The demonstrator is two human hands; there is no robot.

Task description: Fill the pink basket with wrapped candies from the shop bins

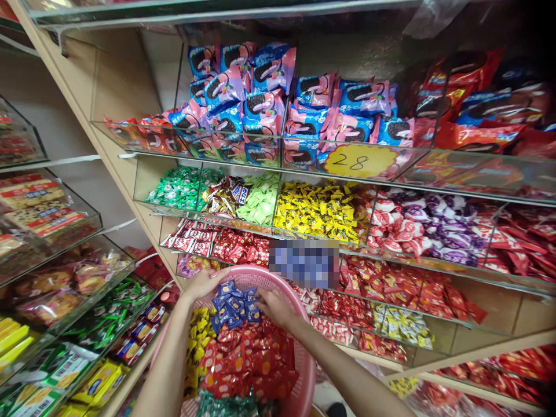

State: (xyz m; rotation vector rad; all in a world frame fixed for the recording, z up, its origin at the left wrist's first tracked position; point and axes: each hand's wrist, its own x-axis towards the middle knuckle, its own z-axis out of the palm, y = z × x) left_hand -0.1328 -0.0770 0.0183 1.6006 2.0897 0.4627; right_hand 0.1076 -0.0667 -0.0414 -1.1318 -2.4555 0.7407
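A pink plastic basket (306, 359) holds wrapped sweets in separate heaps: blue packets (232, 307) at the far end, yellow ones (197, 341) on the left, red ones (247, 359) in the middle and dark green ones (226, 405) nearest me. My left hand (204, 285) rests on the basket's far left rim, fingers stretched out along it. Inside the basket, my right hand (273, 307) touches the right side of the blue packets with bent fingers; whether a packet is between its fingertips cannot be made out.
Glass-fronted shelves ahead hold blue-and-pink biscuit packs (269, 69), yellow sweets (317, 211), green sweets (185, 188) and purple-and-white sweets (456, 226). A yellow price tag (360, 160) reads 28. More shelves with packaged snacks (47, 284) stand close on the left.
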